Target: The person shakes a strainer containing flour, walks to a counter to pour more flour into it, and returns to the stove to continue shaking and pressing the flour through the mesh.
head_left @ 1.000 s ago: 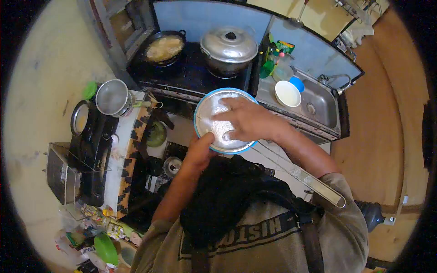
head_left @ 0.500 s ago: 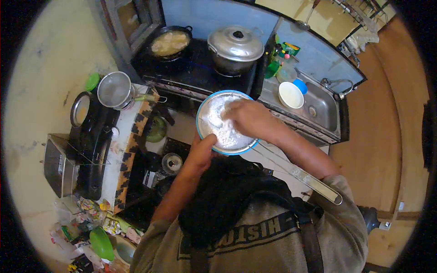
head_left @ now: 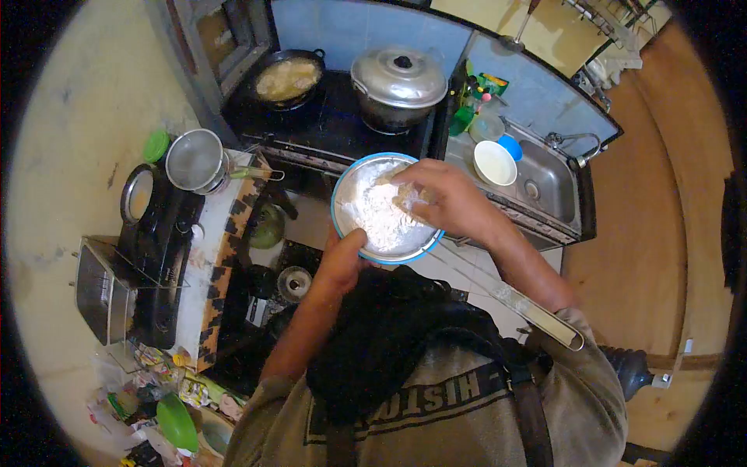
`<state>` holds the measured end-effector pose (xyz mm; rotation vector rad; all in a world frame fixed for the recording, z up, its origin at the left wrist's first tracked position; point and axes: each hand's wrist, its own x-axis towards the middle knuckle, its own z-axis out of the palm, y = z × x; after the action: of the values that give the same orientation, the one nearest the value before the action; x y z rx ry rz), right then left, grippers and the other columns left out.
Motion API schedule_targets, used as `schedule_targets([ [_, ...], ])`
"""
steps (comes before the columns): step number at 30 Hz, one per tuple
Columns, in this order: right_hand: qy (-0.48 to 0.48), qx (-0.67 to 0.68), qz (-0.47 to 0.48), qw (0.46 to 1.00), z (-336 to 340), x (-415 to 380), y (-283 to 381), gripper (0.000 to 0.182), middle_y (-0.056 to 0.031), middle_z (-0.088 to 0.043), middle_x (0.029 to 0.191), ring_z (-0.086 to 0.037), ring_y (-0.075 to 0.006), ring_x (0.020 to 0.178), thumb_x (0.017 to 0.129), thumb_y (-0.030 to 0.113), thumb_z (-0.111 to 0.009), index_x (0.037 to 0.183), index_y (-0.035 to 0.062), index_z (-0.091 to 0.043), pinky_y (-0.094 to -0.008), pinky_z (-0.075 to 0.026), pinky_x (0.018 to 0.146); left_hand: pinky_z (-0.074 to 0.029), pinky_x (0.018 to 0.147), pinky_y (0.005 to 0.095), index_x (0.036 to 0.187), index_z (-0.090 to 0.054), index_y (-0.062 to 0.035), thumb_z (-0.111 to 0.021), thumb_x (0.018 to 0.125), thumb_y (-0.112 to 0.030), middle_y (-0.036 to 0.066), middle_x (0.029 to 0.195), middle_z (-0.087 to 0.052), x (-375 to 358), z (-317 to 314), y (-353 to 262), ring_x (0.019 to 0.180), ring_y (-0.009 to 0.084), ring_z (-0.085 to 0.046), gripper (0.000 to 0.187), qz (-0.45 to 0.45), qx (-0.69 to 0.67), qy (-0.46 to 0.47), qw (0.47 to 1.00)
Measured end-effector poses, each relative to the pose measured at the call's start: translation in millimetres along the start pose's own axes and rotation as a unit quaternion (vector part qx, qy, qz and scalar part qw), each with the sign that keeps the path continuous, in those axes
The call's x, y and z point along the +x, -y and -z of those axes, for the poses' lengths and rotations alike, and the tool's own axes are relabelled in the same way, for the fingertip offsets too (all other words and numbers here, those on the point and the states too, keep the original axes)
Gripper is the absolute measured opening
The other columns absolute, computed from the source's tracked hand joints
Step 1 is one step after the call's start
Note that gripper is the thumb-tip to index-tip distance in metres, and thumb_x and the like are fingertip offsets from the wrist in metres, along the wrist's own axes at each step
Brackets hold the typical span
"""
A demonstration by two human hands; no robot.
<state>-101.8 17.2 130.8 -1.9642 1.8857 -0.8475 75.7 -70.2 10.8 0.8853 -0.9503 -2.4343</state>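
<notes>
My left hand grips the near left side of a round metal bowl with a blue rim, thumb over the edge. White flour-like powder covers the inside of the bowl. Over the powder is my right hand, its powder-coated fingers curved and apart from the thumb. Whether a small piece lies between those fingers is hard to make out. A long, powder-dusted handle runs from the bowl's lower right side towards my right arm; what it joins is hidden.
On the black stove stand a wok with food in bubbling oil and a lidded pot. To the right is a sink with a white bowl beside it. A mesh strainer rests on the left counter.
My right hand has shifted slightly right and lifted from deep in the powder, its fingers loosening and showing more. My left hand keeps its hold on the bowl.
</notes>
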Motion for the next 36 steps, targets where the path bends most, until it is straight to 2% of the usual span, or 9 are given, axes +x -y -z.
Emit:
schedule_targets([
  [5, -0.191, 0.061, -0.161, 0.966, -19.3, -35.4, -32.6, 0.056, -0.0165, -0.053, 0.115, -0.053, -0.0278, 0.102, 0.071, 0.012, -0.066, 0.123, 0.0066, -0.047, -0.0364, -0.042, 0.089, -0.055, 0.065, 0.0428, 0.129, -0.031, -0.0033, -0.044, 0.074, -0.006, 0.018, 0.116, -0.049, -5.8, 3.6, -2.4, 0.099, 0.0304, -0.057, 0.057, 0.0, -0.03, 0.001, 1.0],
  [9, -0.112, 0.473, -0.282, 0.827, -75.9, -26.4, -47.0, 0.061, -0.0119, -0.047, 0.122, -0.045, -0.0206, 0.109, 0.076, 0.012, -0.054, 0.132, 0.0013, -0.033, -0.0317, -0.034, 0.095, -0.05, 0.083, 0.0442, 0.125, -0.034, 0.0067, -0.04, 0.076, -0.008, 0.021, 0.116, -0.05, -9.2, 12.8, -14.3, 0.104, 0.0323, -0.054, 0.052, 0.037, -0.049, 0.007, 0.998],
  [15, -0.096, 0.58, -0.228, 0.776, -74.0, -38.8, -60.9, 0.058, -0.0131, -0.046, 0.121, -0.043, -0.0217, 0.11, 0.075, 0.015, -0.046, 0.129, 0.0002, -0.033, -0.0326, -0.033, 0.096, -0.049, 0.087, 0.0437, 0.127, -0.032, 0.0056, -0.038, 0.079, -0.011, 0.023, 0.118, -0.048, -23.2, -12.6, -12.9, 0.105, 0.0349, -0.053, 0.052, 0.048, 0.031, -0.009, 0.998],
  [17, -0.115, 0.412, -0.31, 0.849, -91.0, -38.2, -57.3, 0.056, -0.0143, -0.047, 0.12, -0.046, -0.0231, 0.109, 0.077, 0.016, -0.046, 0.129, 0.0, -0.032, -0.0342, -0.036, 0.096, -0.05, 0.082, 0.0472, 0.128, -0.03, 0.0057, -0.038, 0.08, -0.013, 0.023, 0.122, -0.045, -21.3, -5.0, -23.5, 0.107, 0.0363, -0.052, 0.052, 0.037, 0.045, 0.013, 0.998],
  [22, -0.086, 0.625, -0.224, 0.742, -55.1, -45.5, -40.3, 0.056, -0.0125, -0.046, 0.121, -0.041, -0.0204, 0.112, 0.079, 0.018, -0.043, 0.131, 0.0, -0.031, -0.0335, -0.033, 0.096, -0.05, 0.082, 0.0458, 0.127, -0.032, 0.0059, -0.037, 0.083, -0.02, 0.022, 0.121, -0.047, -36.5, -23.1, -25.5, 0.109, 0.035, -0.051, 0.052, 0.029, 0.071, -0.019, 0.997],
  [25, -0.142, 0.441, -0.264, 0.846, -76.8, -32.3, -41.1, 0.053, -0.0173, -0.051, 0.116, -0.052, -0.0255, 0.106, 0.077, 0.015, -0.041, 0.127, -0.001, -0.033, -0.034, -0.041, 0.092, -0.05, 0.083, 0.0438, 0.125, -0.036, 0.0054, -0.036, 0.083, -0.015, 0.021, 0.116, -0.05, -19.0, -6.9, -43.5, 0.102, 0.0318, -0.055, 0.047, 0.055, 0.033, 0.07, 0.995],
  [30, -0.109, 0.641, -0.244, 0.719, -39.0, -53.7, -38.3, 0.053, -0.0131, -0.046, 0.121, -0.041, -0.022, 0.114, 0.079, 0.018, -0.042, 0.128, -0.0014, -0.035, -0.0322, -0.031, 0.098, -0.049, 0.083, 0.0456, 0.125, -0.034, 0.0079, -0.033, 0.079, -0.018, 0.024, 0.118, -0.049, -47.3, -66.4, -36.3, 0.105, 0.0355, -0.053, 0.053, -0.029, 0.206, -0.085, 0.975],
  [33, -0.195, 0.458, -0.261, 0.827, -67.4, -39.1, -43.3, 0.052, -0.0172, -0.05, 0.118, -0.051, -0.0262, 0.108, 0.08, 0.018, -0.042, 0.126, -0.0053, -0.036, -0.0346, -0.038, 0.095, -0.051, 0.079, 0.0454, 0.126, -0.034, 0.0055, -0.039, 0.076, -0.017, 0.02, 0.116, -0.051, -4.3, -23.7, -36.9, 0.102, 0.033, -0.055, 0.055, 0.038, 0.043, 0.05, 0.997],
  [36, -0.172, 0.536, -0.263, 0.784, -44.7, -62.2, -48.6, 0.051, -0.0147, -0.053, 0.114, -0.052, -0.0242, 0.103, 0.082, 0.019, -0.043, 0.125, -0.0059, -0.037, -0.0329, -0.039, 0.092, -0.052, 0.073, 0.0403, 0.124, -0.037, 0.0058, -0.042, 0.077, -0.018, 0.019, 0.113, -0.053, -26.0, -52.0, -16.0, 0.096, 0.0297, -0.058, 0.053, 0.003, 0.099, -0.016, 0.995],
])
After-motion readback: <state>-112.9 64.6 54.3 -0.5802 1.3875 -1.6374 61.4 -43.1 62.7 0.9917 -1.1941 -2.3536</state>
